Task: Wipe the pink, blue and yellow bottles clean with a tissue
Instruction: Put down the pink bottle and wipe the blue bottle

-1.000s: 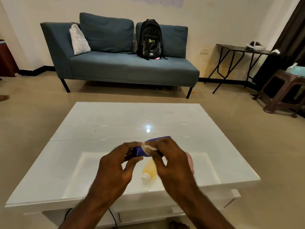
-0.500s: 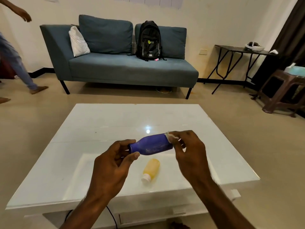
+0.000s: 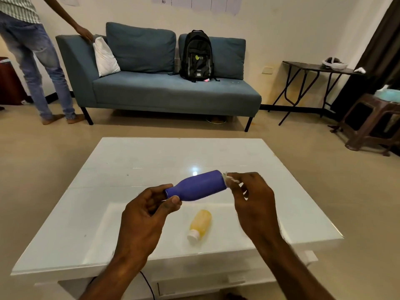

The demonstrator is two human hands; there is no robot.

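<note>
Two bottles show, one blue bottle (image 3: 199,186) and one yellow bottle (image 3: 200,224), plus one tissue (image 3: 229,180). The left hand (image 3: 145,215) pinches the blue bottle's neck, holding it sideways above the white table (image 3: 151,161). The right hand (image 3: 253,202) pinches the tissue against its base; the yellow bottle lies on the table below

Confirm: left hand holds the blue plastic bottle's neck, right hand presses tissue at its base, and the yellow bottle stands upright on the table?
Wrong on one point: the head view shows the small yellow plastic bottle lying on its side on the glossy white table, not upright. The rest holds.
</note>
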